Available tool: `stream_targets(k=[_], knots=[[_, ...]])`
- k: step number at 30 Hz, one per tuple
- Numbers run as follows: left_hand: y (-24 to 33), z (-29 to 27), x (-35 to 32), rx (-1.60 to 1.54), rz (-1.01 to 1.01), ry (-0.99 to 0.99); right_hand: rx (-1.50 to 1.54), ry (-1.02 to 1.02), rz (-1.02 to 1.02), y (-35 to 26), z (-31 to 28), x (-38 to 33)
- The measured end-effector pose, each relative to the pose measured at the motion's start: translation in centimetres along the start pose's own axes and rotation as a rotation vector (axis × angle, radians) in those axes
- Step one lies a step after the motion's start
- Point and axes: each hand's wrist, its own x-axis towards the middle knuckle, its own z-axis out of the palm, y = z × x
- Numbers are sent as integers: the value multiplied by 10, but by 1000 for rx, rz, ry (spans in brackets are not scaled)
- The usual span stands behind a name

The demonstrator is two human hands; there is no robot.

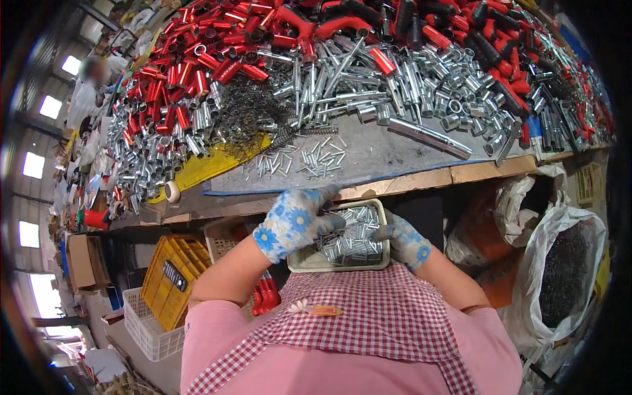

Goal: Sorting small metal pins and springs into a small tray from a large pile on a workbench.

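A cream plastic tray (340, 268) is held close against my checked apron, below the bench's front edge. Many short, thin metal pins (355, 245) lie in it. My left hand (294, 217), in a white glove with blue flowers, grips the tray's far left corner, its thumb inside over the pins. On the opposite side, my right hand (404, 240) in a matching glove closes around the rim, with fingertips reaching inside; its other fingers are partly hidden. More loose pins (321, 158) are scattered on the grey bench mat (388, 155) just beyond.
Red tubes (227, 69), dark springs (253, 115), silver rods (349, 99) and red-black handles (494, 39) are heaped on the bench. A yellow crate (178, 270) and white basket (155, 329) stand at left. White sacks (526, 276) stand at right. Another person (89, 92) is far left.
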Motion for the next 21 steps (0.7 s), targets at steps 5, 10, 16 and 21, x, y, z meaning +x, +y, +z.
stream_targets(k=[5, 10, 16, 21], knots=[[-31, -25, 12, 54, -305, 393, -74, 24, -13, -4, 2, -5], [-67, -22, 25, 226, -267, 375, -111, 77, -2, -9, 10, -9], [-70, -8, 38, 302, -191, 267, -63, 103, 27, -4, 1, -6], [-71, -14, 47, 383, -206, 178, -48, 98, 17, -3, 3, -6]])
